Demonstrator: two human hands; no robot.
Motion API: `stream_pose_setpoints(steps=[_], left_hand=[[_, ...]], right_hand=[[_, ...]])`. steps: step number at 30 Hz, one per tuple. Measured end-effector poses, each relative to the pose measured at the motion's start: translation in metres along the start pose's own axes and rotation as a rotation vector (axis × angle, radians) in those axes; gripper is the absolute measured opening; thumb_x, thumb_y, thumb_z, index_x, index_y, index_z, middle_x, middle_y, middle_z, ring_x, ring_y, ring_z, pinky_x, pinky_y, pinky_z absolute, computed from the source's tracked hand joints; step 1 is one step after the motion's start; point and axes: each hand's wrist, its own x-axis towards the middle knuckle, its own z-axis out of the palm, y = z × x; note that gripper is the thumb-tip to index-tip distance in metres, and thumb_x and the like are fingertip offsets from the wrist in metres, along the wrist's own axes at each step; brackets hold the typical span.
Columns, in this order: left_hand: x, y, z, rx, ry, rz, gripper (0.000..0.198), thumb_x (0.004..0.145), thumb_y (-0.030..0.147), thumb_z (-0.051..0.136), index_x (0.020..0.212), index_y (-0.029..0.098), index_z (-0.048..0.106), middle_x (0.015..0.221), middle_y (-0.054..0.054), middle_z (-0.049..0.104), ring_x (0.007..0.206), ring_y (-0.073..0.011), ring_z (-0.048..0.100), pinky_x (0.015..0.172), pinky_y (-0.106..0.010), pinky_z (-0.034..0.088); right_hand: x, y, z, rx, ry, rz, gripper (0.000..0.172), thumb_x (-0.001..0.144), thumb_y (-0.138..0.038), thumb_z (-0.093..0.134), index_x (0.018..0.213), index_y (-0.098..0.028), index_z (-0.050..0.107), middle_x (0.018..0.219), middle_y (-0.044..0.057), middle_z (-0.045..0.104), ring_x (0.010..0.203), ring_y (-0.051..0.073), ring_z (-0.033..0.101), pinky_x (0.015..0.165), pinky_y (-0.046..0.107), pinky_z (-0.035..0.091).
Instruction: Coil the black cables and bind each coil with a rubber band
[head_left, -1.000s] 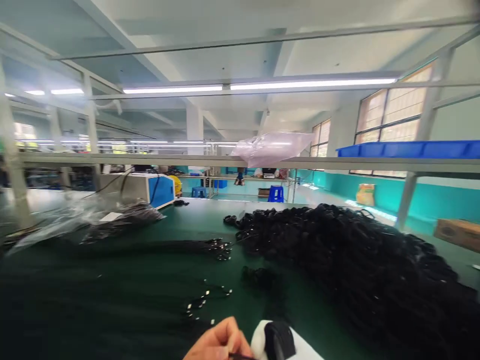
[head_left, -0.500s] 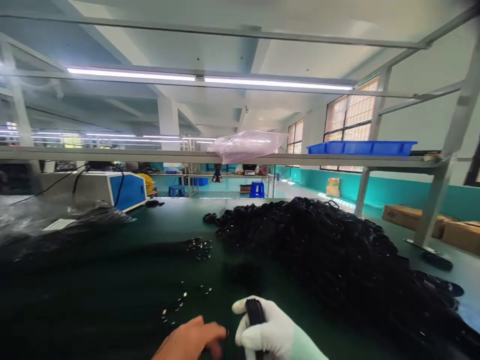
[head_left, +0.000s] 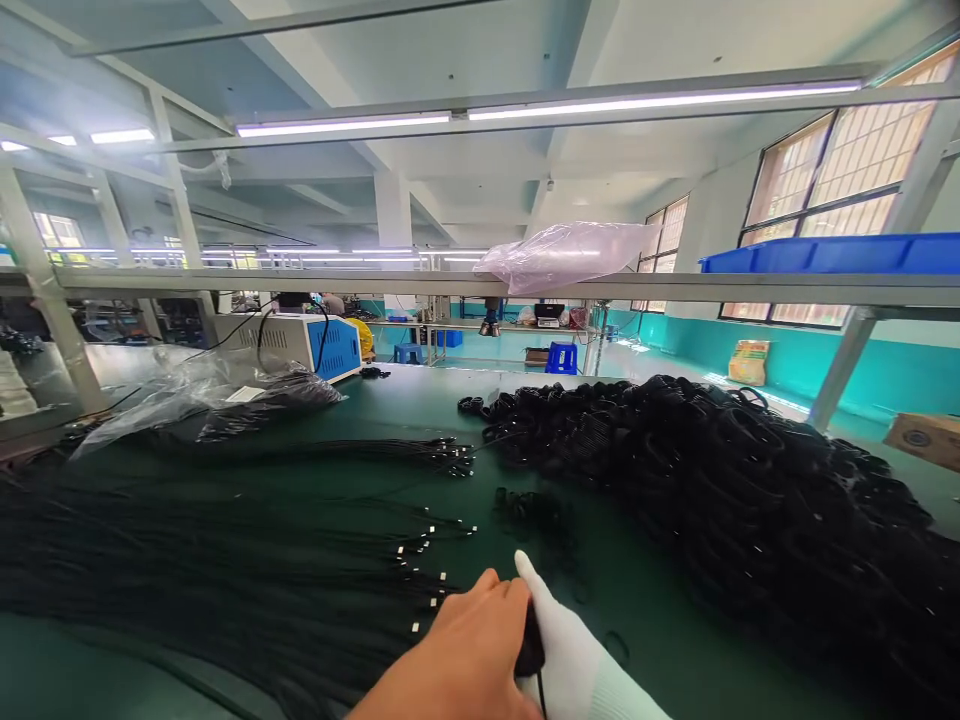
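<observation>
got my bare left hand (head_left: 469,655) and gloved right hand (head_left: 566,655) pressed together, pinching a black cable coil (head_left: 529,645) low over the table (head_left: 660,640), blue tray (head_left: 832,252) on the shelf, contents hidden.

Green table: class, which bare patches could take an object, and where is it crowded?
Bare green table lies between the plastic bag and the cable pile, and beside the right hand. Straight cables crowd the left.

Hands (head_left: 517,650) on black cable coil (head_left: 529,648)
</observation>
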Motion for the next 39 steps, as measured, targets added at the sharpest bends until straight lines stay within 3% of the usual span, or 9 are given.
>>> stream_pose_setpoints(steps=[5, 8, 11, 14, 18, 22, 28, 33, 39], left_hand=[[0.006, -0.012, -0.015, -0.262, -0.263, -0.005, 0.013, 0.064, 0.028, 0.059, 0.07, 0.023, 0.069, 0.067, 0.001, 0.065, 0.062, -0.0204, 0.056, 0.055, -0.026, 0.041], [0.0, -0.017, -0.002, -0.254, -0.058, -0.071, 0.027, 0.072, 0.024, 0.044, 0.056, 0.024, 0.067, 0.055, 0.002, 0.063, 0.055, -0.0161, 0.054, 0.052, -0.023, 0.038], [-0.003, -0.02, 0.017, -0.355, -0.115, -0.131, 0.028, 0.071, 0.025, 0.046, 0.048, 0.021, 0.062, 0.047, 0.001, 0.059, 0.043, -0.0128, 0.048, 0.047, -0.023, 0.036], [-0.003, -0.019, 0.023, -0.851, -0.145, -0.187, 0.023, 0.07, 0.034, 0.054, 0.055, 0.017, 0.058, 0.048, -0.001, 0.058, 0.04, -0.0109, 0.046, 0.044, -0.023, 0.038], [-0.007, -0.015, 0.017, -1.366, 0.101, -0.049, 0.024, 0.068, 0.033, 0.066, 0.084, 0.016, 0.061, 0.074, -0.003, 0.065, 0.065, -0.0141, 0.059, 0.065, -0.027, 0.047], [-0.01, -0.014, 0.018, -0.925, 0.384, 0.07, 0.035, 0.07, 0.022, 0.057, 0.105, 0.021, 0.062, 0.092, -0.004, 0.062, 0.082, -0.018, 0.056, 0.079, -0.031, 0.045], [0.001, -0.017, 0.033, -0.193, 0.479, 0.285, 0.044, 0.07, 0.003, 0.039, 0.093, 0.021, 0.072, 0.081, -0.006, 0.059, 0.078, -0.02, 0.058, 0.07, -0.028, 0.045], [0.009, -0.02, 0.04, -0.143, 0.556, 0.254, 0.041, 0.073, 0.002, 0.038, 0.091, 0.018, 0.071, 0.079, -0.006, 0.06, 0.072, -0.0182, 0.06, 0.064, -0.026, 0.045], [0.008, -0.023, 0.038, -0.247, 0.592, 0.231, 0.04, 0.069, 0.001, 0.039, 0.085, 0.02, 0.071, 0.076, -0.003, 0.058, 0.066, -0.0149, 0.057, 0.059, -0.023, 0.043]], right_hand=[[-0.006, -0.014, 0.0, -0.156, 0.151, 0.04, 0.067, 0.05, -0.003, 0.061, 0.114, -0.022, 0.054, 0.09, 0.001, 0.065, 0.074, 0.016, 0.063, 0.064, 0.026, 0.05], [-0.012, -0.03, -0.005, -0.185, 0.079, 0.187, 0.046, 0.05, -0.003, 0.056, 0.093, -0.02, 0.058, 0.057, -0.007, 0.056, 0.038, 0.007, 0.045, 0.035, 0.017, 0.03], [-0.016, -0.035, -0.007, 0.091, -0.084, 0.082, 0.045, 0.043, -0.002, 0.067, 0.085, -0.019, 0.059, 0.088, 0.0, 0.065, 0.046, 0.005, 0.05, 0.037, 0.015, 0.032], [-0.014, -0.025, -0.002, 0.414, -0.229, -0.087, 0.05, 0.042, -0.02, 0.081, 0.085, -0.018, 0.057, 0.09, 0.006, 0.066, 0.058, 0.012, 0.061, 0.044, 0.017, 0.041], [-0.009, -0.009, 0.0, 0.461, -0.252, -0.062, 0.05, 0.053, -0.022, 0.076, 0.095, -0.019, 0.05, 0.056, 0.001, 0.064, 0.041, 0.01, 0.053, 0.037, 0.015, 0.037], [-0.008, -0.006, -0.007, 0.249, -0.123, 0.073, 0.047, 0.056, -0.02, 0.065, 0.102, -0.017, 0.052, 0.047, -0.001, 0.059, 0.035, 0.008, 0.043, 0.035, 0.016, 0.032], [-0.008, 0.004, -0.006, 0.174, -0.143, 0.091, 0.028, 0.059, -0.033, 0.073, 0.069, -0.014, 0.057, 0.051, -0.001, 0.054, 0.044, 0.009, 0.048, 0.04, 0.018, 0.032], [-0.004, 0.017, -0.004, 0.622, -0.057, 0.2, 0.029, 0.076, -0.044, 0.058, 0.074, -0.016, 0.056, 0.052, -0.001, 0.054, 0.043, 0.011, 0.054, 0.043, 0.02, 0.04], [0.0, 0.014, -0.006, 0.541, -0.274, 0.147, 0.033, 0.061, -0.021, 0.063, 0.091, -0.008, 0.06, 0.055, 0.007, 0.063, 0.046, 0.014, 0.058, 0.045, 0.02, 0.044]])
